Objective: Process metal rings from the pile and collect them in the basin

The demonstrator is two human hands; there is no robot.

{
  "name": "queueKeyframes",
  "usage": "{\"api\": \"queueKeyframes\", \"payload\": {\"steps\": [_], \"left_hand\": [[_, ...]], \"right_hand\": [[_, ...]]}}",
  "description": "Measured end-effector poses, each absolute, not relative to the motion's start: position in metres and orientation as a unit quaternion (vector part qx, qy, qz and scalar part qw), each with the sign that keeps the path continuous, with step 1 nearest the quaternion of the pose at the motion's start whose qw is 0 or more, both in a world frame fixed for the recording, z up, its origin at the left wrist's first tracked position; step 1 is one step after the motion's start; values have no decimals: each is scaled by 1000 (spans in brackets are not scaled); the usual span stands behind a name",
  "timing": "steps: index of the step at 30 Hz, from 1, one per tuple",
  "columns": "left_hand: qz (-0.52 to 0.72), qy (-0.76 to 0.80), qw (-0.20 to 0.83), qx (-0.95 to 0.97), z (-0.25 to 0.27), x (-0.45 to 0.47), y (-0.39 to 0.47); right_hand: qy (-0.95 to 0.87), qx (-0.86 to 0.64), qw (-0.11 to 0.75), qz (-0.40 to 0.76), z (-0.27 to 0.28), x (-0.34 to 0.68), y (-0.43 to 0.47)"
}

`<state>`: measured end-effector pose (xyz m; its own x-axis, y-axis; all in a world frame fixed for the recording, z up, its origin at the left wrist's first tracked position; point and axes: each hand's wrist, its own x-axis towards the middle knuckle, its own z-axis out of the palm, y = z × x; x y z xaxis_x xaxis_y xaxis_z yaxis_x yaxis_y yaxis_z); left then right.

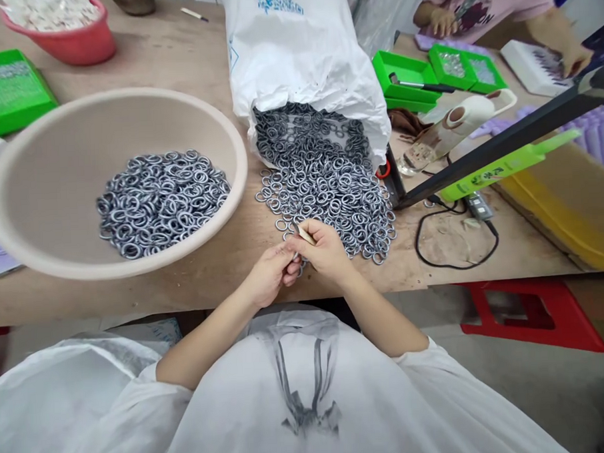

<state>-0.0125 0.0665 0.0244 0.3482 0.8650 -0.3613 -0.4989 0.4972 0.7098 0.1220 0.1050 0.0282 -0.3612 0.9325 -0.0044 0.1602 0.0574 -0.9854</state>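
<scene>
My left hand [271,273] and my right hand [323,249] meet at the near edge of the wooden table [184,51]. Both pinch a small metal ring [297,257] between the fingertips. The right hand also holds a small pale flat piece [306,235] between thumb and forefinger. Just beyond the hands lies a heap of grey metal rings [330,192] spilling from a white sack [299,53] lying on its side. To the left stands a large beige basin [52,137] with a pile of the same rings [161,199] inside.
A red bowl [81,42] and a green tray [6,89] sit at the back left. Green trays [405,75], a black bar [503,137], a green strip [504,167] and a black cable [454,263] lie right. Another person's hands [443,21] work at far right. A red stool [531,313] stands below.
</scene>
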Motion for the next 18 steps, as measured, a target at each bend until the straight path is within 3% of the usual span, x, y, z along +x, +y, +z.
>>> {"api": "queueKeyframes", "payload": {"steps": [2, 5, 9, 12, 15, 18], "left_hand": [[428, 362, 790, 250, 22, -18, 63], [457, 365, 775, 239, 20, -27, 60], [496, 379, 753, 206, 18, -37, 63], [504, 387, 748, 195, 18, -40, 65], [521, 393, 735, 184, 16, -42, 68], [540, 403, 721, 163, 15, -40, 70]], "right_hand": [[-640, -448, 359, 511, 24, 119, 112], [-718, -501, 311, 369, 16, 117, 129], [-802, -564, 114, 161, 10, 105, 142], [-808, -577, 33, 114, 9, 96, 144], [-800, -571, 92, 158, 10, 99, 143], [-768, -536, 257, 239, 13, 107, 133]]}}
